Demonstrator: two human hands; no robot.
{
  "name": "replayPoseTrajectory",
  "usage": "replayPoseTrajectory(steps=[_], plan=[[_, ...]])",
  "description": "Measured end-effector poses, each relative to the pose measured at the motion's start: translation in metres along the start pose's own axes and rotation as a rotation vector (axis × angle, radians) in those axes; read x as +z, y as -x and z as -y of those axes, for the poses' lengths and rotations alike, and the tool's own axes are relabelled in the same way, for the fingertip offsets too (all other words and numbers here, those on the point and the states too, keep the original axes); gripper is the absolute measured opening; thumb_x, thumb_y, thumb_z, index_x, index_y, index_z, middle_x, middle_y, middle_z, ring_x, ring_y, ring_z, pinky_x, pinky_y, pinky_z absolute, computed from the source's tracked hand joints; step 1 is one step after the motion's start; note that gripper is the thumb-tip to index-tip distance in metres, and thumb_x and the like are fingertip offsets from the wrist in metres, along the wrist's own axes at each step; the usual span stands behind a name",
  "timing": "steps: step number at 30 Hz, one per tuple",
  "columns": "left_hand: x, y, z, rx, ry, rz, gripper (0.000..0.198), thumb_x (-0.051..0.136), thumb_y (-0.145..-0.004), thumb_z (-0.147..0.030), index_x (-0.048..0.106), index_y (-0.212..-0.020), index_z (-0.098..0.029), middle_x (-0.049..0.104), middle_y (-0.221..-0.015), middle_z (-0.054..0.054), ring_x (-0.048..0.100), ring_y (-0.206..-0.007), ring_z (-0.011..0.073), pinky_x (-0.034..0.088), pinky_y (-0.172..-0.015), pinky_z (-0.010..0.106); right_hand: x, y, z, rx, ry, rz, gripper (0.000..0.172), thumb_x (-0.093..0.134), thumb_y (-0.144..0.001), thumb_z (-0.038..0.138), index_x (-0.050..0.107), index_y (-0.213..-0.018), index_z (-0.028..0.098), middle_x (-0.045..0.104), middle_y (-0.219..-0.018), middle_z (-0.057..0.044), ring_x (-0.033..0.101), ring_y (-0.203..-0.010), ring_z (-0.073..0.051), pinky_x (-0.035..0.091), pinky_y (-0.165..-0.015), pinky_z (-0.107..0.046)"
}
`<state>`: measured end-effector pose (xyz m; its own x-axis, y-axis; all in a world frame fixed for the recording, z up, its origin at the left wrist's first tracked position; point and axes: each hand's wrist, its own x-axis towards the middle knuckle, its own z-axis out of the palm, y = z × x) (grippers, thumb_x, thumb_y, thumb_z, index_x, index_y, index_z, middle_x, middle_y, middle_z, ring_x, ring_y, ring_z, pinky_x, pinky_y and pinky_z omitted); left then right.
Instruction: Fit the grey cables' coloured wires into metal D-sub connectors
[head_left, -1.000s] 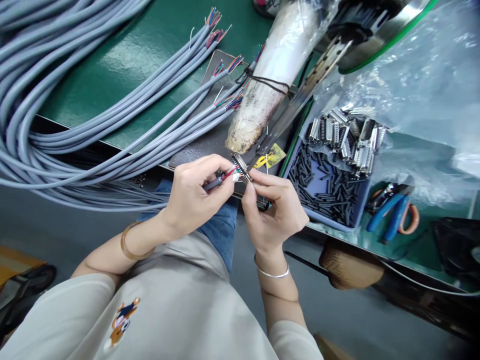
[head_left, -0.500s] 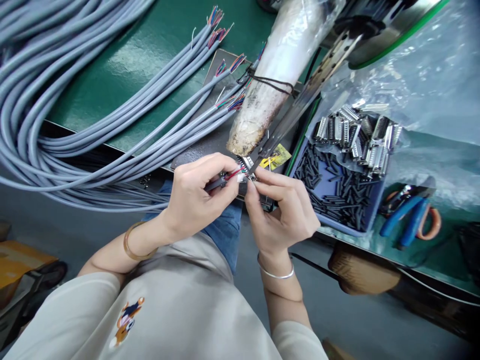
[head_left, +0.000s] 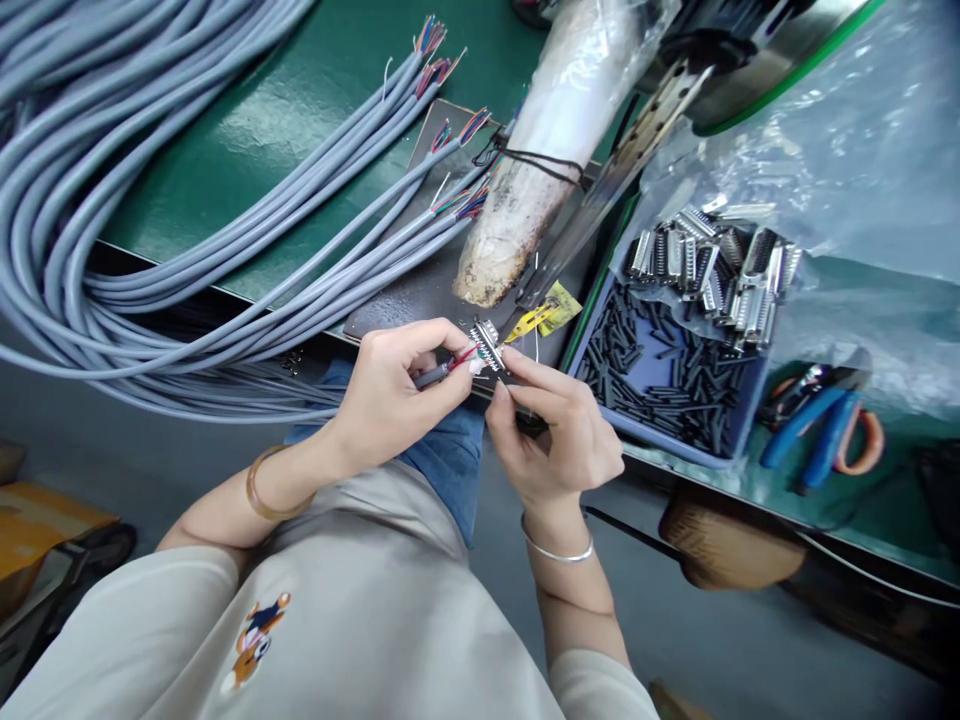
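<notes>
Between the thumb and fingers of my left hand [head_left: 401, 385] is the stripped end of a grey cable [head_left: 431, 376], its red and other thin wires running to a metal multi-pin connector [head_left: 489, 343]. My right hand [head_left: 559, 425] has its index fingertip against the connector's edge and its thumb just below, in a loose pinch round its near end. A small white piece [head_left: 476, 366] at my left fingertips is too small to name. Just beyond the connector, the dark tip of a soldering iron [head_left: 559, 250] points down, apart from it. A yellow tag [head_left: 551, 310] lies beside the tip.
A thick white tube [head_left: 536, 170] bound with black cord slants above the work. Many grey cables [head_left: 300, 235] with stripped ends lie leftward. At right stand a blue tray [head_left: 652, 365] of black sleeves, a heap of metal connectors [head_left: 712, 265], and blue-handled pliers [head_left: 814, 430].
The connector and both hands have shifted slightly toward my body, away from the iron's tip. My right hand has moved a little down, and more of the connector shows.
</notes>
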<state>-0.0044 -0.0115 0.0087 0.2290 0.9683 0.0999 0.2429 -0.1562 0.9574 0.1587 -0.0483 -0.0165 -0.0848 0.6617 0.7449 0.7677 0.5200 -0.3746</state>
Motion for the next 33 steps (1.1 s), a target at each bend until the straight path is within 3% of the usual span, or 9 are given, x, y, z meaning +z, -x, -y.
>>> replayPoseTrajectory(steps=[6,10,17,21,23,26,29,33], plan=[[0.001,0.004,0.002,0.209,-0.081,-0.056,0.007,0.064,-0.085,-0.010,0.066,-0.082,-0.015,0.072,-0.080,0.001,0.046,-0.055,0.0056,0.039,-0.054,0.021,-0.012,-0.005,0.000,0.119,-0.026,0.027,0.016,0.076,-0.086,0.013,0.069,-0.095,0.024,0.075,-0.088,0.001,0.072,-0.077,-0.014,0.058,-0.070,-0.027],[0.001,0.007,0.000,0.255,-0.114,-0.030,0.008,0.062,-0.085,-0.009,0.064,-0.080,-0.016,0.070,-0.077,0.000,0.047,-0.056,0.0062,0.040,-0.056,0.020,-0.024,-0.009,-0.001,0.060,0.057,0.164,0.016,0.076,-0.088,0.018,0.072,-0.101,0.027,0.067,-0.082,0.002,0.064,-0.068,-0.010,0.051,-0.061,-0.024],[0.000,0.009,0.000,0.245,-0.091,0.027,0.010,0.063,-0.083,-0.007,0.064,-0.077,-0.015,0.067,-0.073,-0.001,0.043,-0.055,0.0055,0.037,-0.054,0.020,-0.028,-0.015,-0.003,-0.039,0.048,0.326,0.012,0.071,-0.092,0.016,0.067,-0.099,0.025,0.065,-0.084,0.002,0.063,-0.071,-0.009,0.048,-0.060,-0.022],[-0.001,0.012,-0.001,0.091,0.046,0.099,0.007,0.065,-0.084,-0.010,0.066,-0.078,-0.014,0.062,-0.068,-0.002,0.042,-0.054,0.0047,0.035,-0.051,0.020,-0.031,-0.016,-0.002,-0.073,0.030,0.372,0.010,0.069,-0.092,0.015,0.065,-0.099,0.022,0.068,-0.088,-0.001,0.064,-0.075,-0.011,0.051,-0.063,-0.023],[-0.002,0.012,-0.002,-0.029,0.158,0.128,0.006,0.067,-0.084,-0.013,0.066,-0.078,-0.014,0.059,-0.066,-0.003,0.040,-0.052,0.0043,0.033,-0.048,0.020,-0.036,-0.015,-0.002,-0.019,-0.052,0.362,0.010,0.067,-0.092,0.014,0.063,-0.096,0.022,0.070,-0.089,-0.002,0.068,-0.078,-0.014,0.056,-0.067,-0.027],[-0.006,0.011,-0.003,-0.213,0.362,0.131,0.013,0.075,-0.081,-0.020,0.064,-0.078,-0.014,0.058,-0.065,-0.003,0.037,-0.047,0.0028,0.029,-0.041,0.019,-0.042,-0.012,-0.001,0.150,-0.213,0.148,0.013,0.063,-0.092,0.011,0.063,-0.095,0.024,0.074,-0.086,-0.001,0.074,-0.080,-0.018,0.063,-0.073,-0.035],[-0.011,0.009,-0.002,-0.395,0.603,0.241,0.025,0.083,-0.076,-0.029,0.062,-0.079,-0.016,0.059,-0.062,-0.005,0.037,-0.038,0.0017,0.023,-0.034,0.019,-0.040,-0.007,0.001,0.157,-0.234,-0.021,0.019,0.070,-0.086,0.008,0.066,-0.095,0.025,0.077,-0.088,-0.001,0.076,-0.076,-0.019,0.064,-0.067,-0.035],[-0.016,0.010,-0.005,-0.473,0.736,0.422,0.027,0.080,-0.080,-0.032,0.058,-0.080,-0.016,0.059,-0.062,-0.005,0.042,-0.034,0.0016,0.025,-0.031,0.016,-0.026,0.005,0.004,0.130,-0.317,0.128,0.014,0.070,-0.087,0.012,0.062,-0.092,0.023,0.080,-0.111,-0.007,0.078,-0.087,-0.020,0.064,-0.068,-0.033]])
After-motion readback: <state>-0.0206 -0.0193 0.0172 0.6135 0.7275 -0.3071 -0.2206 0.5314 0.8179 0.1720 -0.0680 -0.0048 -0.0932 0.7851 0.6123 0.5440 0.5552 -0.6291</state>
